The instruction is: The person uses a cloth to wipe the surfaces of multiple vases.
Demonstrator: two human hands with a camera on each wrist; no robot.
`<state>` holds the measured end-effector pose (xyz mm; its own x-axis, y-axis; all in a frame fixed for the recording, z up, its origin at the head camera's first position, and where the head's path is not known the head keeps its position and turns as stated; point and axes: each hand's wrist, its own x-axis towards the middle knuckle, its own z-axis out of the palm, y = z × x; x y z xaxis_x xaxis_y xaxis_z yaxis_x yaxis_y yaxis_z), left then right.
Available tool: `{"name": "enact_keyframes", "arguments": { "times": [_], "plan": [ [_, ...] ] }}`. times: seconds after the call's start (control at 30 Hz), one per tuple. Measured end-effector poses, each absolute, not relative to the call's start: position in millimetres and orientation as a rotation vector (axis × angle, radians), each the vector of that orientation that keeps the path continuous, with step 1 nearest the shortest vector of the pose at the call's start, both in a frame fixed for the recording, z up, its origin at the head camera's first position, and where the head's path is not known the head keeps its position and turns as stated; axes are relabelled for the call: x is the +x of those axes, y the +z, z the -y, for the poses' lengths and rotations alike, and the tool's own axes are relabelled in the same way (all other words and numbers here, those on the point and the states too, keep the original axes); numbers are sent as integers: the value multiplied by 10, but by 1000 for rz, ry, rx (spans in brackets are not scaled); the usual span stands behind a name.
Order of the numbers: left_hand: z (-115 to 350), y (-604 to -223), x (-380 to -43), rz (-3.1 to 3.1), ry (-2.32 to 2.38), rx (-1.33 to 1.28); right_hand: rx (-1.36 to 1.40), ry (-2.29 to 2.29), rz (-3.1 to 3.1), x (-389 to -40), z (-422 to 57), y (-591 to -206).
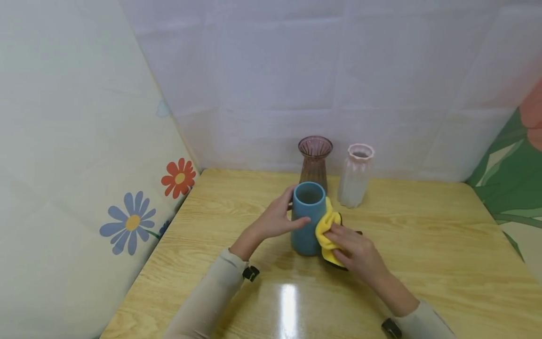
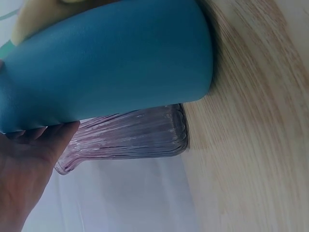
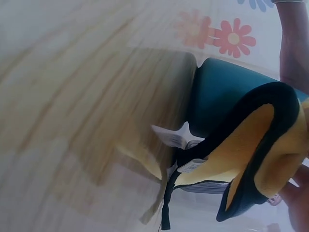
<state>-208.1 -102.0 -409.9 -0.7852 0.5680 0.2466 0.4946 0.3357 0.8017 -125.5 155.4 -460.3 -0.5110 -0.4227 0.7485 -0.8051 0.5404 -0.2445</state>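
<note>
Three vases, one yellow cloth

Layout around the cup, standing on the table.
Left hand is wrapping the cup from its left side; right hand is pressing a cloth against the cup's right side. Ribbed glass vase is standing just behind the cup; fluted vase is standing behind and to the right of the cup, beside the glass vase.
</note>
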Motion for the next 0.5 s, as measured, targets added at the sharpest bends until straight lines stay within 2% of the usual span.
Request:
{"name": "enact_keyframes", "arguments": {
  "times": [0.5],
  "plan": [
    [1030, -4074, -2077, -2468, 1477, 1004, 1182, 677, 2239, -1263, -1662, -4723]
  ]
}}
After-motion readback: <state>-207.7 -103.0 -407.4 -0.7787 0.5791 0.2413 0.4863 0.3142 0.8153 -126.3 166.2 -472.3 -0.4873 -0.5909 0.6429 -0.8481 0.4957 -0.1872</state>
